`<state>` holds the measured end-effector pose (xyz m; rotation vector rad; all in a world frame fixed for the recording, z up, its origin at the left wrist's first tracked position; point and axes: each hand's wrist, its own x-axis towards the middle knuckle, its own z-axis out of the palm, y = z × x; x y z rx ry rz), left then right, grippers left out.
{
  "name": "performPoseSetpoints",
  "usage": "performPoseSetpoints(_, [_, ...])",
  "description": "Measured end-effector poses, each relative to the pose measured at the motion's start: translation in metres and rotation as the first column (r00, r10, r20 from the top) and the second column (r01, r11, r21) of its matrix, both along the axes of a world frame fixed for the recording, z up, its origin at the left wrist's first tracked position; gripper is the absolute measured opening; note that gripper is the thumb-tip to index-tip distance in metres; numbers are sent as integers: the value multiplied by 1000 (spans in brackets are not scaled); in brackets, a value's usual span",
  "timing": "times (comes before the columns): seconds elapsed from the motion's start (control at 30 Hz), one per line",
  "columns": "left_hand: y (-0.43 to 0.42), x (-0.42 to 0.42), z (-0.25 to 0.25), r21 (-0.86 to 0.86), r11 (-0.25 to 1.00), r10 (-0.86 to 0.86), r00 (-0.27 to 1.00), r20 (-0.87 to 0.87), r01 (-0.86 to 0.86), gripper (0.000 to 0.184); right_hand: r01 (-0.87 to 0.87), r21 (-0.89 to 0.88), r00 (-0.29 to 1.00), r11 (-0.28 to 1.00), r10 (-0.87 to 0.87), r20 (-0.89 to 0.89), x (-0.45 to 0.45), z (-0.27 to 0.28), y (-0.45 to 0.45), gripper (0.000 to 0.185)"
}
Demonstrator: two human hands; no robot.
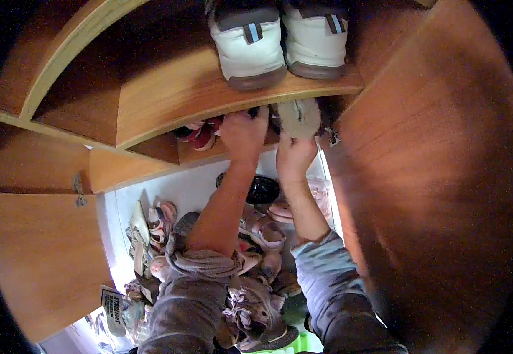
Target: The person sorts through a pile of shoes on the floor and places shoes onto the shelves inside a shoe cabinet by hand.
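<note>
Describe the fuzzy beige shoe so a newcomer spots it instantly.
In the wooden cabinet, find the shelf bearing two white sneakers. Just below its front edge, at the right hand, is the fuzzy beige shoe; its fluffy surface differs from the smooth sneakers above and the red shoe further left.

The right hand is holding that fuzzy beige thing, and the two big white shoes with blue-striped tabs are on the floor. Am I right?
Not quite: the two big white shoes aren't on the floor. The head view shows them on the wooden shelf. The right hand is holding the fuzzy beige thing, as you said.
</note>
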<state>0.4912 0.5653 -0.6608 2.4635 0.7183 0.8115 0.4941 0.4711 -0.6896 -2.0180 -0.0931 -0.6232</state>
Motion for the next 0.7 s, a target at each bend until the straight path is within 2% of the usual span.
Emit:
performPoseSetpoints(0.03, [7,2,-3,-17,999,-49,997,53,50,41,-25,-178,994,984,6,-106,2,6,0,33])
performPoseSetpoints(0.07, [12,3,-3,-33,994,-98,990,104,102,39,-36,-266,988,963,-6,-156,7,14,0,31])
performPoseSetpoints(0.17, [13,-1,0,-202,957,-204,978,37,207,37,-75,-479,965,875,-57,-255,34,37,-8,28])
performPoseSetpoints(0.23, [0,-8,-5,-11,958,-285,958,-21,285,36,-89,-568,964,818,-73,-256,49,47,-15,27])
performPoseSetpoints(0.27, [-7,-9,-8,84,943,-319,946,-59,323,35,-55,-570,960,820,-114,-257,57,43,-18,25])
performPoseSetpoints(0.37, [-23,-3,-6,90,946,-307,950,-49,311,36,-35,-459,992,888,-27,-126,49,46,-26,27])
performPoseSetpoints(0.4, [-25,0,-5,58,949,-302,945,-127,311,26,-9,-421,984,907,-66,-163,41,44,-26,35])
performPoseSetpoints(0.5, [-21,5,1,99,925,-300,866,-400,367,20,115,-538,984,835,-23,176,30,41,-29,51])
performPoseSetpoints(0.6, [-8,24,4,9,937,-314,854,-416,349,16,32,-521,994,853,-83,-75,41,41,-21,51])
performPoseSetpoints(0.63, [-1,34,0,108,942,-277,918,-282,318,16,-5,-506,985,862,-85,-154,48,47,-18,50])
performPoseSetpoints(0.7, [10,53,-23,283,927,-249,968,-21,244,18,-102,-540,981,835,-6,-194,72,38,-5,48])
